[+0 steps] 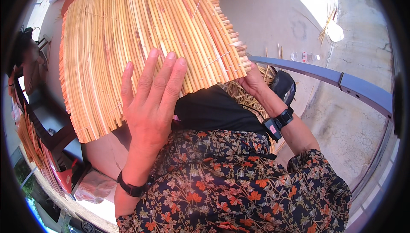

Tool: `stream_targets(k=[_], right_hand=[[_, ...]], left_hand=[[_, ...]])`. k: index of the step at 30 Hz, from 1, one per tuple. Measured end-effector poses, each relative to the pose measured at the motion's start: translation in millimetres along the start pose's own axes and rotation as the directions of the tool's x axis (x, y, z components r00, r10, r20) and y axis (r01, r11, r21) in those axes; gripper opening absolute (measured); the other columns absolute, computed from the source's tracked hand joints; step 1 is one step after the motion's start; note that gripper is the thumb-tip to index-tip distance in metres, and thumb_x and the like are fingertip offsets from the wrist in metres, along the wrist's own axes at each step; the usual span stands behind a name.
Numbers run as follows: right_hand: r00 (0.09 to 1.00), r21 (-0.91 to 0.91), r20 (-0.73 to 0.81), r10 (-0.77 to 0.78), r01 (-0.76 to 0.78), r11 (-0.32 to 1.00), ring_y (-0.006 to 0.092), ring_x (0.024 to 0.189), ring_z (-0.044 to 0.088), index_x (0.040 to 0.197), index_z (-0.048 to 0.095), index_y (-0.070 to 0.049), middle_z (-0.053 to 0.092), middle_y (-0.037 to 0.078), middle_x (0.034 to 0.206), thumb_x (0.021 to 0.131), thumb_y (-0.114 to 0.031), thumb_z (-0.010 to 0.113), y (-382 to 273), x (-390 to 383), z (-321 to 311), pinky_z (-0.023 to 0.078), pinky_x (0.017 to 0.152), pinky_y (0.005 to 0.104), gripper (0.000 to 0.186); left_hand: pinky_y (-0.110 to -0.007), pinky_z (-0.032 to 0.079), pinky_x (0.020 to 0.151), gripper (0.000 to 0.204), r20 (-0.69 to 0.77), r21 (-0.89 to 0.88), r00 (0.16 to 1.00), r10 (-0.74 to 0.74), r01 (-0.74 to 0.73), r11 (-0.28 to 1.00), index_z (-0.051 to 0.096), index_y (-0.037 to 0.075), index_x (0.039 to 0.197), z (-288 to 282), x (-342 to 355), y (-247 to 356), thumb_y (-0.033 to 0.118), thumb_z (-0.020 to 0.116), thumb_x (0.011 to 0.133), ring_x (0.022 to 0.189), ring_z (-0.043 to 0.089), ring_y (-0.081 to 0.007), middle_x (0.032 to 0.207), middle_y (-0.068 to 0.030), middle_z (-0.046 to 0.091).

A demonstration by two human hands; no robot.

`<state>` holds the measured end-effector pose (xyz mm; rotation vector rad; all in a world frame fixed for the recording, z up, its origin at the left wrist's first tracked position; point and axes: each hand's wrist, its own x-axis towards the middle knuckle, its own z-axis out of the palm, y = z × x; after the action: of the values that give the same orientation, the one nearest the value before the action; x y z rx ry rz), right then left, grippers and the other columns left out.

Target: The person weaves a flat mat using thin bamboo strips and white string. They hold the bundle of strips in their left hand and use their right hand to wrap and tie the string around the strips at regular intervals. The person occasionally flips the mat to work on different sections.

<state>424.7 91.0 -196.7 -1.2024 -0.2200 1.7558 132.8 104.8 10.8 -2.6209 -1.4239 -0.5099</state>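
Observation:
A mat of straight yellow reed stalks (115, 32) set side by side and bound with thin stitches slants over my lap, its near edge toward me. My left hand (149, 100) lies on its near part, fingers stretched out and a little apart, with nothing in them. At the near right corner, my right hand (253, 81) grips the mat's edge; some of its fingers are hidden underneath. Short stalk ends stick out unevenly along the right side.
A blue-grey metal bar (320, 70) crosses on the right. Loose straw (243, 94) lies beneath my right forearm, by a black shoe (284, 85). A clear plastic bottle (305, 56) rests on the floor. Another person (32, 57) sits at the far left, near a reed bundle (34, 147).

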Motion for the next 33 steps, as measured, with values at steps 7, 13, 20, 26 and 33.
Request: stream_targets(k=[7, 13, 20, 26, 33], right_hand=[[1.000, -0.021, -0.007, 0.012, -0.012, 1.000, 0.0102, 0.064, 0.058, 0.099, 0.057, -0.010, 0.056, -0.002, 0.081, 0.103, -0.016, 0.061, 4.5, -2.2, 0.3, 0.057, 0.065, 0.0303, 0.009], [0.998, -0.057, -0.050, 0.036, -0.038, 0.998, 0.0096, 0.072, 0.057, 0.101, 0.058, -0.011, 0.055, -0.003, 0.085, 0.103, -0.016, 0.061, 3.2, 0.0, -4.4, 0.053, 0.066, 0.0285, 0.006], [0.998, -0.071, -0.057, 0.031, -0.035, 0.997, 0.0091, 0.073, 0.057, 0.102, 0.060, -0.011, 0.054, -0.003, 0.084, 0.101, -0.014, 0.062, 6.9, 3.9, -10.2, 0.056, 0.068, 0.0315, 0.004], [0.998, -0.035, -0.066, 0.012, -0.014, 0.999, 0.0104, 0.061, 0.056, 0.099, 0.059, -0.010, 0.052, -0.003, 0.073, 0.100, -0.016, 0.065, -1.5, 5.4, -27.0, 0.059, 0.067, 0.0355, 0.008], [0.999, -0.394, 0.027, 0.045, -0.031, 0.918, 0.0106, 0.060, 0.058, 0.095, 0.057, -0.008, 0.054, -0.001, 0.072, 0.100, -0.016, 0.062, 13.1, 2.2, -23.9, 0.058, 0.058, 0.0308, 0.011]], left_hand=[[-0.047, 0.040, 0.112, 0.029, -0.111, -0.169, 0.992, 0.062, -0.080, 0.982, 0.072, 0.009, 0.117, 7.6, -9.8, -2.6, 0.006, 0.069, 0.088, 0.121, 0.067, -0.0234, 0.123, -0.0077, 0.072], [-0.044, 0.044, 0.108, 0.030, -0.049, -0.191, 0.995, 0.087, -0.095, 0.977, 0.074, 0.009, 0.114, 6.0, -8.1, -3.4, 0.008, 0.069, 0.085, 0.115, 0.068, -0.0217, 0.116, -0.0056, 0.071], [-0.042, 0.048, 0.100, 0.036, -0.043, -0.144, 0.986, 0.162, -0.167, 0.975, 0.074, 0.011, 0.120, 8.6, -9.6, -7.2, 0.012, 0.065, 0.085, 0.114, 0.066, -0.0202, 0.114, -0.0039, 0.069], [-0.043, 0.049, 0.097, 0.035, -0.021, -0.021, 0.970, 0.244, -0.245, 0.969, 0.074, 0.011, 0.120, 21.8, -18.4, -6.6, 0.013, 0.065, 0.086, 0.118, 0.064, -0.0202, 0.118, -0.0050, 0.067], [-0.044, 0.049, 0.097, 0.040, -0.085, -0.059, 0.978, 0.193, -0.198, 0.978, 0.071, 0.010, 0.125, 22.8, -15.2, -4.9, 0.011, 0.064, 0.086, 0.119, 0.063, -0.0228, 0.121, -0.0076, 0.066]])
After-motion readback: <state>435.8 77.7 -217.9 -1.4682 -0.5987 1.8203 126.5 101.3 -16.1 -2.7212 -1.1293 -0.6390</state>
